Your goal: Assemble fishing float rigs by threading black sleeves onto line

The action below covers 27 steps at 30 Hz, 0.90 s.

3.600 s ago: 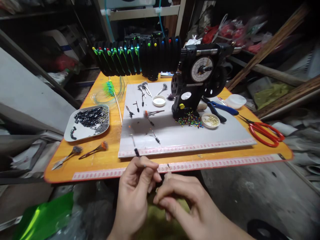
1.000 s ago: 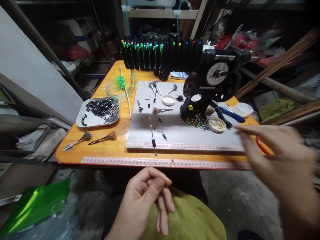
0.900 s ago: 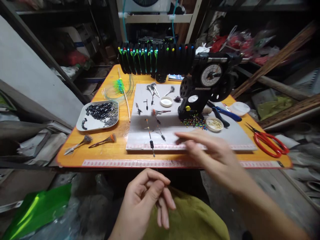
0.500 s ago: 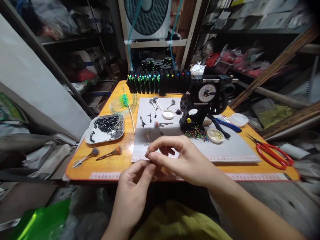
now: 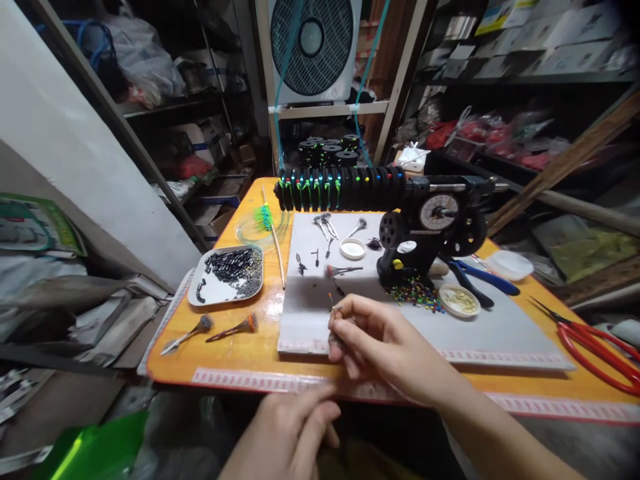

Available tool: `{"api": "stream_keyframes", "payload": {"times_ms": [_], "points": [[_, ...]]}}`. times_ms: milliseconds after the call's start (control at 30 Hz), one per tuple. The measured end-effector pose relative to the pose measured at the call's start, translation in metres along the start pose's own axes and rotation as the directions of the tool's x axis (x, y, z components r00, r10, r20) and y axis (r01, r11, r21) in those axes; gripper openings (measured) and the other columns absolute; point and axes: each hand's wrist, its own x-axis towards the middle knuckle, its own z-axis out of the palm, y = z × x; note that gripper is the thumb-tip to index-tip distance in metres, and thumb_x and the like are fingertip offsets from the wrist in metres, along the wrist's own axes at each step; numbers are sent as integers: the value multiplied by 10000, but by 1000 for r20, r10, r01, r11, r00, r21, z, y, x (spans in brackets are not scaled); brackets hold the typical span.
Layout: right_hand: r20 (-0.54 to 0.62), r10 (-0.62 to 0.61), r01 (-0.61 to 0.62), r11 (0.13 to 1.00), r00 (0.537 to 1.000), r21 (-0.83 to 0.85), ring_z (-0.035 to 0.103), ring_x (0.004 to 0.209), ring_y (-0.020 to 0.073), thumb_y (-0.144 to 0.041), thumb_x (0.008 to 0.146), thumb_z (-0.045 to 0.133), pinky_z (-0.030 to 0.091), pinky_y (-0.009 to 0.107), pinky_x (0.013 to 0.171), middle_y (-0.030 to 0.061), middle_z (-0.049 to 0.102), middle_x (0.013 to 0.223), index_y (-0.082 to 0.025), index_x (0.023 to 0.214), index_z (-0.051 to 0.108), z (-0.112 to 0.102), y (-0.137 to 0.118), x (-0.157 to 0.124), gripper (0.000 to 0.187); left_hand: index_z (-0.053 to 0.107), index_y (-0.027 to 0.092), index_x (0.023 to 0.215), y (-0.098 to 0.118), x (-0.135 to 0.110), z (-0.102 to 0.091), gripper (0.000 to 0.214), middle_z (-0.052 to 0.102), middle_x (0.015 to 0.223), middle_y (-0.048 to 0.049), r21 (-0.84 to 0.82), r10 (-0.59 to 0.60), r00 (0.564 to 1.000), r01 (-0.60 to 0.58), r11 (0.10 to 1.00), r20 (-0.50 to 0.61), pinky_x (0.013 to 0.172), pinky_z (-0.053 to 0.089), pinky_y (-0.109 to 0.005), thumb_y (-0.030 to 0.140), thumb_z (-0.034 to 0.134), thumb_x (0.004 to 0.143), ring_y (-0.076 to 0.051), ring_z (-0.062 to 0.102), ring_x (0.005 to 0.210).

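My right hand (image 5: 385,347) reaches over the front edge of the grey mat (image 5: 450,333), its thumb and fingers pinched on a small thin rig piece with an orange tip (image 5: 332,303). Below the table edge, my left hand (image 5: 290,433) is blurred, with its fingers pinched together; what it holds is too small to see. Other small rigs (image 5: 340,270) lie on the mat just beyond my right hand.
A black winding machine (image 5: 430,227) with a row of spools (image 5: 340,188) stands on the orange table (image 5: 240,347). A white tray of black beads (image 5: 230,273), coloured beads (image 5: 415,293), a small dish (image 5: 460,300), blue pliers (image 5: 485,277), red scissors (image 5: 600,343) and a fan (image 5: 313,47) are about.
My right hand swung in from the right and pinched a small rig on the mat's front part. My left hand dropped lower. The view tilted upward.
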Motion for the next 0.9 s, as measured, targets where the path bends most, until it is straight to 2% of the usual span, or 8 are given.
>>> {"api": "stream_keyframes", "payload": {"times_ms": [100,167,300,467,633,800,867,900], "points": [[-85,-80,54,961,993,-272,617,629,145,-335,962,582,412,247,581,25,702,746,-187,877,608,-6,1,1,173,728,252,1207,32,34,-25,316,659,645,10,121,172,964,-150,981,-202,368,386,-193,388,593,956,-84,486,363],[-129,-144,77,901,981,-426,631,696,179,-268,947,584,404,278,635,33,709,771,-193,878,641,-8,2,2,117,703,229,1219,53,63,-37,317,640,702,20,133,304,880,-274,952,-364,414,422,-186,363,620,944,-71,502,411],[-141,-230,102,795,963,-597,638,755,209,-238,954,552,410,308,677,43,711,829,-205,889,647,-9,4,2,120,631,138,1307,75,111,-42,424,623,737,24,90,336,845,-330,940,-415,397,417,-192,343,624,937,-51,505,380],[-119,-276,123,719,954,-684,650,766,206,-232,975,538,447,310,681,27,703,835,-218,902,635,-10,7,3,123,637,104,1251,78,138,-40,390,611,739,23,88,332,832,-328,940,-444,380,394,-213,325,613,931,-54,502,354],[-113,-334,131,626,936,-769,637,840,238,-191,966,558,494,365,732,56,678,906,-203,949,637,-14,11,6,82,721,139,861,73,135,-41,197,595,629,18,113,364,819,-352,929,-444,456,413,-242,333,692,879,-99,521,446],[-96,-427,158,521,899,-839,599,992,306,-161,963,559,529,466,821,106,670,1004,-168,996,648,-15,19,11,95,704,233,893,59,96,-29,68,613,990,-24,132,489,677,-508,851,-549,857,469,-254,277,662,923,-167,592,975],[-91,-463,166,484,882,-859,599,988,318,-157,960,563,539,495,820,118,671,1009,-156,1027,663,-16,22,10,120,673,252,941,57,77,-20,78,623,1001,-19,30,462,693,-537,843,-553,895,475,-262,298,614,962,-163,601,996],[-92,-484,168,468,870,-868,601,991,325,-156,960,561,542,509,820,131,671,1022,-145,1054,666,-17,22,9,142,657,256,964,56,67,-15,92,641,944,-14,-87,411,744,-529,844,-527,859,496,-264,320,593,976,-156,621,928]]}}
